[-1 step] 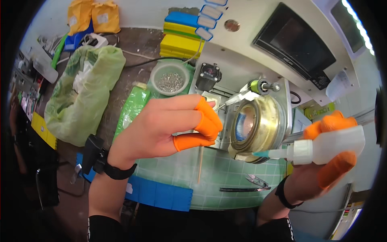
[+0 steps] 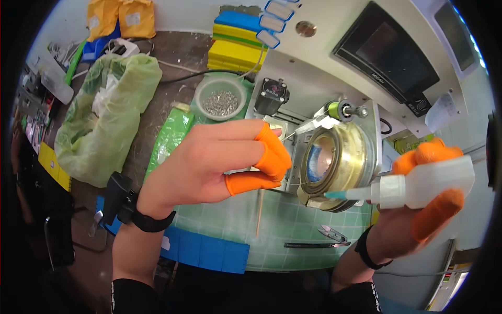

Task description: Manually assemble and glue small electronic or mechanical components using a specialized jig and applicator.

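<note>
My left hand (image 2: pixel 209 159), with orange finger cots, is closed in a pinch left of a round brass-coloured ring fixture (image 2: pixel 349 162) on the machine. A thin wire (image 2: pixel 296 184) runs from its fingertips to the fixture; the gripped end is hidden. In my right hand (image 2: pixel 439 209), also in orange finger cots, a translucent squeeze bottle (image 2: pixel 436 183) lies tilted sideways. Its teal needle tip (image 2: pixel 335 194) points left, in front of the fixture's lower rim; contact cannot be told. Below the left fingertips, a thin wooden stick (image 2: pixel 259 214) lies on the green cutting mat (image 2: pixel 214 220).
Tweezers (image 2: pixel 314 245) and small snips (image 2: pixel 333 234) lie near the mat's front edge. A bowl of small metal parts (image 2: pixel 220 98) stands beyond my left hand, beside a black motor (image 2: pixel 272 97). Farther left sits a bag-lined bin (image 2: pixel 110 120). A screen (image 2: pixel 387 49) overhangs at back right.
The bottle's tip has shifted slightly left along the fixture's lower rim. Both hands keep their grips, and the whole view has moved a little.
</note>
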Demonstrator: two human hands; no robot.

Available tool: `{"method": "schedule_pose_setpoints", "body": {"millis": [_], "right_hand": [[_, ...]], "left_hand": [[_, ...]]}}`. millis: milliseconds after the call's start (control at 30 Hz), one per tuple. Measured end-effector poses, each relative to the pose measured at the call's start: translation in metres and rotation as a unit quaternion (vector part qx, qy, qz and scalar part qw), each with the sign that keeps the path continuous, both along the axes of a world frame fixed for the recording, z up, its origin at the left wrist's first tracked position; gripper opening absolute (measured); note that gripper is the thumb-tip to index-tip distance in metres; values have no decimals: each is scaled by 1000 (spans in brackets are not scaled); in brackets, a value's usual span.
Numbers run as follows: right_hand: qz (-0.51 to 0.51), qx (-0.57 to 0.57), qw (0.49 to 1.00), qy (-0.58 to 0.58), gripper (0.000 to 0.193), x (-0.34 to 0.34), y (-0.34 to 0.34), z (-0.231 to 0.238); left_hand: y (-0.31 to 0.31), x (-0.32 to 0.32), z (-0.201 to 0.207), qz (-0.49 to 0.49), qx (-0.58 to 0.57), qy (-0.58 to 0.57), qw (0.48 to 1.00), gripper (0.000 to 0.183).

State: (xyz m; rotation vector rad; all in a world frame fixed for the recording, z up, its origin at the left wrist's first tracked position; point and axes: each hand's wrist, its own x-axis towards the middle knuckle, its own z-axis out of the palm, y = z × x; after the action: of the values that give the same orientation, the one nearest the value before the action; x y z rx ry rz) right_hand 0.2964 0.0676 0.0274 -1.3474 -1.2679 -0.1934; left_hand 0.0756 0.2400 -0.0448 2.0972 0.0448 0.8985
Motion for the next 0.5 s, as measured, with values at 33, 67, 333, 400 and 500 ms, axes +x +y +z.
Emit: {"method": "schedule_pose_setpoints", "body": {"millis": [33, 67, 333, 400, 500], "right_hand": [[0, -38, 999, 0, 73, -5, 7, -2], [-19, 10, 998, 64, 71, -14, 16, -9], [-31, -7, 999, 41, 72, -9, 20, -24], [-52, 7, 991, 121, 76, -24, 25, -27], [-13, -86, 995, 52, 79, -6, 9, -17]], "left_hand": [[1, -2, 1, 5, 18, 15, 1000, 18], [1, 2, 1, -4, 8, -7, 1000, 17], [6, 3, -3, -11, -1, -25, 1000, 17], [5, 2, -3, -1, 10, -12, 1000, 18], [5, 2, -1, 1, 17, -4, 1000, 18]]}}
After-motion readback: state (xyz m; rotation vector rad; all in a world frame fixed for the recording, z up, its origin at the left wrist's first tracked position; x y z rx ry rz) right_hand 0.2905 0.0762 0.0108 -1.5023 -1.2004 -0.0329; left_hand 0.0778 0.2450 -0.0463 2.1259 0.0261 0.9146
